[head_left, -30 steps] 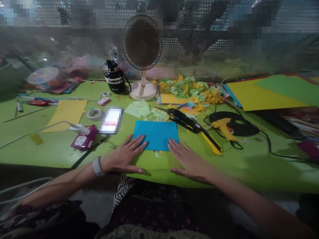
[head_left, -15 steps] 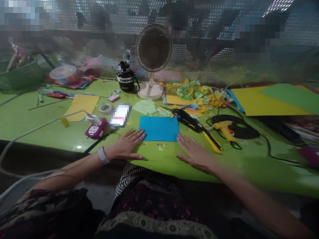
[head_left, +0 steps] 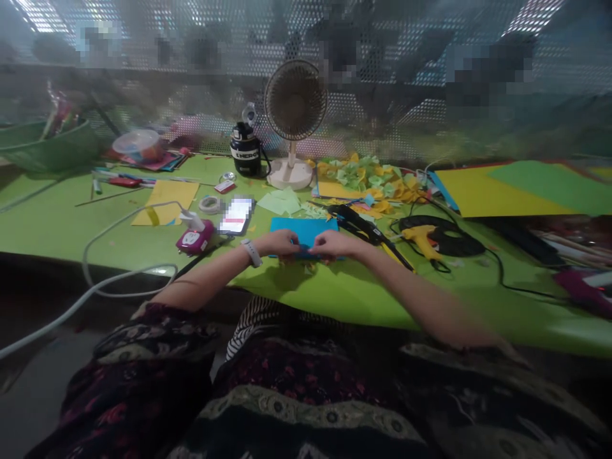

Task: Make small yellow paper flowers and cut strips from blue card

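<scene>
A blue sheet of paper (head_left: 306, 227) lies on the green table (head_left: 57, 223) in front of me. Both hands are curled over its near edge. My left hand (head_left: 280, 243) has its fingers closed on the left part of that edge. My right hand (head_left: 332, 245) pinches the edge just beside it, the two hands almost touching. A white band sits on my left wrist. The near strip of the sheet is hidden under my fingers.
A phone (head_left: 236, 216), a pink device (head_left: 194, 240) with a white cable, tape rolls and a yellow sheet (head_left: 165, 193) lie to the left. A yellow glue gun (head_left: 421, 237), black cutter (head_left: 366, 231), fan (head_left: 294, 121), black bottle (head_left: 246, 153) and paper scraps (head_left: 368, 176) fill the right and back.
My hands were flat and open on the table at the blue sheet's corners. Now they have come together and closed on its near edge. My view has pulled back from the table.
</scene>
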Demonstrator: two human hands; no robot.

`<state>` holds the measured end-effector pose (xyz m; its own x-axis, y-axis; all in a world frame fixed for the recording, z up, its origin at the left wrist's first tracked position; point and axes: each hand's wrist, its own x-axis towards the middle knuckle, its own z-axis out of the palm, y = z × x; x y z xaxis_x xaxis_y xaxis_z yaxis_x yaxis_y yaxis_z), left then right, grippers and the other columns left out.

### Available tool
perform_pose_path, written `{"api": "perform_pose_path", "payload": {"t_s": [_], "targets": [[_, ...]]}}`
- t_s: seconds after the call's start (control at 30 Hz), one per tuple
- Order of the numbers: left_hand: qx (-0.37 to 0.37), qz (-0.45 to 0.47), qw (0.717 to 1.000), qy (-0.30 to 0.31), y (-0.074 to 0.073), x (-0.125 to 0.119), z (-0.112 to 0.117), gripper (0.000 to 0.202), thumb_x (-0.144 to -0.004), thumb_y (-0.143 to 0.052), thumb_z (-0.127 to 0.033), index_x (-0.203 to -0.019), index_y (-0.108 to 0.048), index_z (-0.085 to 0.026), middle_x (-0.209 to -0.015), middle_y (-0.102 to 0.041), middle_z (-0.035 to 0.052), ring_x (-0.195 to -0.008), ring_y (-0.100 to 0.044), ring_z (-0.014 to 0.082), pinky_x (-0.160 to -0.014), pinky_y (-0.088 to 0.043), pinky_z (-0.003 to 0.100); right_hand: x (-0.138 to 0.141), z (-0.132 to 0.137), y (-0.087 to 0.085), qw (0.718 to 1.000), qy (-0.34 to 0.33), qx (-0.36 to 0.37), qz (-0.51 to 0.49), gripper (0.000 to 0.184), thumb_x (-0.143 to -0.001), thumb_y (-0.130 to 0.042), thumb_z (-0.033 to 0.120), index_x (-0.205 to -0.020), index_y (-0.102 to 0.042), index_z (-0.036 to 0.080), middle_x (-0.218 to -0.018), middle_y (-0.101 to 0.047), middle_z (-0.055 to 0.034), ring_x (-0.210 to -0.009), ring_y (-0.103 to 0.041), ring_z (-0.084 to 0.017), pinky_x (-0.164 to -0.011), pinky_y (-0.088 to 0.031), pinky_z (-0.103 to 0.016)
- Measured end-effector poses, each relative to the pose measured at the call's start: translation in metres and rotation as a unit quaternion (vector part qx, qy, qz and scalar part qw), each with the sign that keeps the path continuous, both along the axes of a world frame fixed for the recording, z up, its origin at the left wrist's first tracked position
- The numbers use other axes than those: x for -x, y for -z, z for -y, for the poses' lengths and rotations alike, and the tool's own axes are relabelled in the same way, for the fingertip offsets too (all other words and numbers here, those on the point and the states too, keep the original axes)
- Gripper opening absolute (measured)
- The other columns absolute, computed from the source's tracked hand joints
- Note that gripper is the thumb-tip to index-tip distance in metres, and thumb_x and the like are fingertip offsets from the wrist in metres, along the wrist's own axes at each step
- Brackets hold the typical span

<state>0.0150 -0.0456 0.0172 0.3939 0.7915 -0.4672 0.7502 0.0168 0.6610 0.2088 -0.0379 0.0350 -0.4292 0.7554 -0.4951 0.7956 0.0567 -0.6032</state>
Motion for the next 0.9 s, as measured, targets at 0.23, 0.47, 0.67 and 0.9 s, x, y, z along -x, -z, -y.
{"api": "perform_pose_path", "payload": {"t_s": [0.23,0.47,0.67,0.9], "targets": [[0.064,0.034,0.996,-0.048,0.021,-0.001,-0.007,0.020,-0.082,-0.069,-0.032,-0.076,-0.064,-0.014,-0.060,-0.066,0.0016,-0.051,-0.060,0.0115,-0.056,-0.050,0.023,0.009,-0.010,0.020,0.996,0.023,0.082,0.006,0.034,-0.088,-0.075,0.032,-0.065,-0.054,0.017,-0.052,-0.063,0.0025,-0.046,-0.061,-0.008,-0.040,-0.035,-0.016],[0.069,0.049,0.992,-0.089,0.023,-0.001,-0.007,0.027,-0.078,-0.077,-0.035,-0.065,-0.065,-0.015,-0.055,-0.065,0.0015,-0.049,-0.062,0.0120,-0.055,-0.050,0.023,-0.011,-0.023,0.029,0.996,0.013,0.072,0.053,0.048,-0.075,-0.085,0.048,-0.060,-0.052,0.016,-0.053,-0.065,-0.0010,-0.041,-0.055,-0.007,-0.036,-0.029,-0.018],[0.071,0.049,0.992,-0.096,0.023,-0.002,-0.012,0.040,-0.076,-0.081,-0.041,-0.055,-0.062,-0.013,-0.056,-0.068,0.0060,-0.051,-0.064,0.0125,-0.051,-0.046,0.022,-0.063,-0.025,0.034,0.995,0.041,0.067,0.068,0.054,-0.065,-0.086,0.060,-0.060,-0.054,0.017,-0.054,-0.065,-0.0015,-0.042,-0.054,-0.007,-0.036,-0.027,-0.019],[0.014,-0.006,1.000,-0.026,0.020,-0.056,-0.018,0.045,-0.071,-0.085,-0.045,-0.049,-0.062,-0.013,-0.052,-0.065,0.0062,-0.050,-0.059,0.0118,-0.056,-0.047,0.024,-0.073,-0.026,0.036,0.994,0.059,0.065,0.068,0.053,-0.062,-0.088,0.059,-0.061,-0.057,0.016,-0.056,-0.068,-0.0034,-0.043,-0.055,-0.008,-0.037,-0.027,-0.020]]}}
